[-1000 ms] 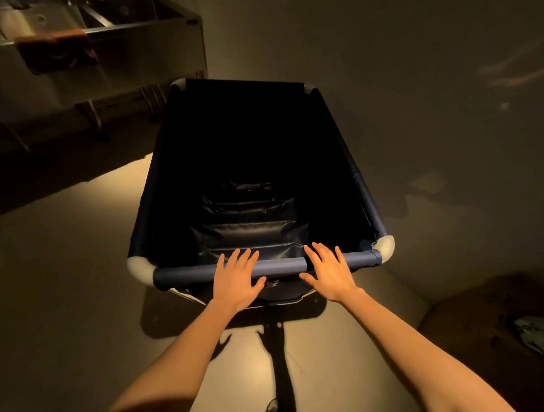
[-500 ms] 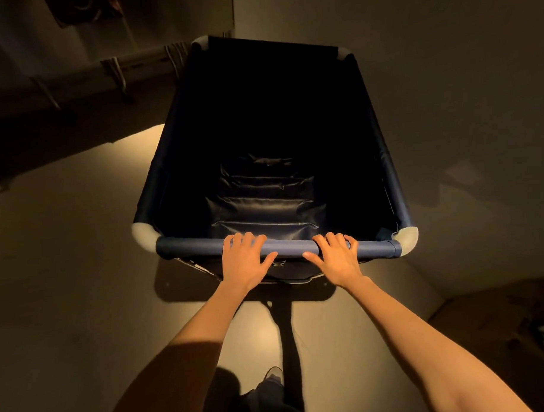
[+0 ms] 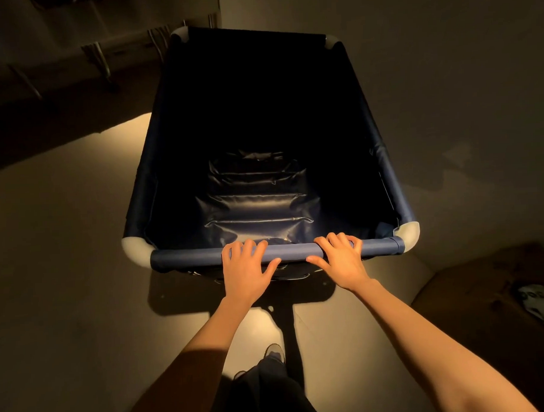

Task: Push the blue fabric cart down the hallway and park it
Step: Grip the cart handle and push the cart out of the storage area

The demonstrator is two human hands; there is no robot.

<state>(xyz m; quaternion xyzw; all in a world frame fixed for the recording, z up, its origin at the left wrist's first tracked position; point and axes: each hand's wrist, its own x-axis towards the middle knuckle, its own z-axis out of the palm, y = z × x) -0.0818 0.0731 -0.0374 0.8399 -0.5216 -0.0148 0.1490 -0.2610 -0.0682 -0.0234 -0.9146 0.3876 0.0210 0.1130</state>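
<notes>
Blue fabric cart point(image 3: 383, 171) on the floor point(image 3: 65, 244), long axis straight ahead, wall point(image 3: 445, 76) close on the right. Near rail point(image 3: 189, 258) crosswise. Left hand point(image 3: 247, 273), right hand point(image 3: 343, 262) clenched over it, equally near.

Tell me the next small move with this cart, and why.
Probably keep pushing the cart straight ahead: both the left hand and right hand are curled over the near rail, and its right side runs close beside the wall.
</notes>
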